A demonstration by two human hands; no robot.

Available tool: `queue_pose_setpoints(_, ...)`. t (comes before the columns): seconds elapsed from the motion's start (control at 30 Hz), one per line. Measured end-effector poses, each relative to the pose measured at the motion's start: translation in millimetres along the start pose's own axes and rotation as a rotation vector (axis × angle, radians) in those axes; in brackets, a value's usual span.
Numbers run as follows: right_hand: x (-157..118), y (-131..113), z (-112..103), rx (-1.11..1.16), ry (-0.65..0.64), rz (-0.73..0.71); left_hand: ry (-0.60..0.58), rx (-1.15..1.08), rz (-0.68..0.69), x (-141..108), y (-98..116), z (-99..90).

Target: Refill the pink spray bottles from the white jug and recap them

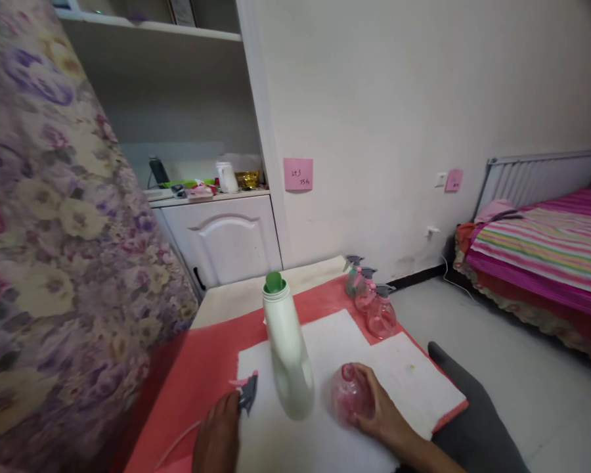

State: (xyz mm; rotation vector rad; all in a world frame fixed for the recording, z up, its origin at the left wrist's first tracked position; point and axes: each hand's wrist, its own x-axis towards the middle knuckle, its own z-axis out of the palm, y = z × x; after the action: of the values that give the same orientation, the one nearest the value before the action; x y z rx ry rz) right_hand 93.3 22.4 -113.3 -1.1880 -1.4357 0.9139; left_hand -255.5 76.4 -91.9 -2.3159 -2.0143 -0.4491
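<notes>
My right hand [377,410] is wrapped round a pink see-through bottle [347,397], whose neck is uncapped. In my left hand [219,427] is a grey and pink spray nozzle [247,392], with a thin pale dip tube [177,441] trailing down to the left. Between my hands stands a tall pale green jug [288,355] with a handle; a green piece [274,282] sits in its mouth. Farther back on the right, several spray bottles [381,315] with grey and pink tops form a row.
White sheets [325,335] lie over a red cloth [201,355] on the table. A flowered curtain [73,249] hangs at the left, near a white cupboard [226,233]. To the right is a bed [556,243] with striped covers. Pink notes [298,174] stick to the wall.
</notes>
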Motion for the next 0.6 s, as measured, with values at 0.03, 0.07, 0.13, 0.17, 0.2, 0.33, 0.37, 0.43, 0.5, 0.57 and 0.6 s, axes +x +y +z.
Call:
queue_pose_setpoints(0.03,-3,4,0,-0.009,0.001,0.0,0.008,-0.005,0.004,0,3,-5.6)
queue_pose_setpoints(0.07,-5,6,0,-0.011,0.004,-0.003,0.017,-0.009,0.006,1,6,-11.6)
queue_pose_setpoints(0.13,-7,7,-1,0.004,0.011,-0.009,0.037,-0.012,-0.02,2,11,-24.7)
queue_pose_setpoints(0.17,-7,7,-2,0.013,0.012,-0.012,0.055,-0.008,-0.049,3,14,-32.0)
queue_pose_setpoints(0.2,-7,6,-2,0.021,0.013,-0.015,0.079,-0.006,-0.084,4,16,-39.8)
queue_pose_setpoints(0.33,-6,0,-4,0.036,0.008,-0.015,0.2,-0.053,-0.183,2,31,-78.4)
queue_pose_setpoints(0.37,-6,-1,-4,0.041,0.006,-0.012,0.252,-0.08,-0.192,0,37,-89.4)
queue_pose_setpoints(0.43,-6,-3,-4,0.055,0.009,-0.006,0.359,-0.158,-0.223,-8,53,-110.7)
queue_pose_setpoints(0.5,-6,-3,-4,0.063,0.013,-0.003,0.402,-0.274,-0.317,-17,70,-127.9)
queue_pose_setpoints(0.57,-6,-2,-3,0.059,0.023,-0.003,0.394,-0.459,-0.429,-27,87,-137.9)
queue_pose_setpoints(0.6,-6,-2,-3,0.057,0.026,-0.005,0.389,-0.574,-0.484,-31,94,-140.3)
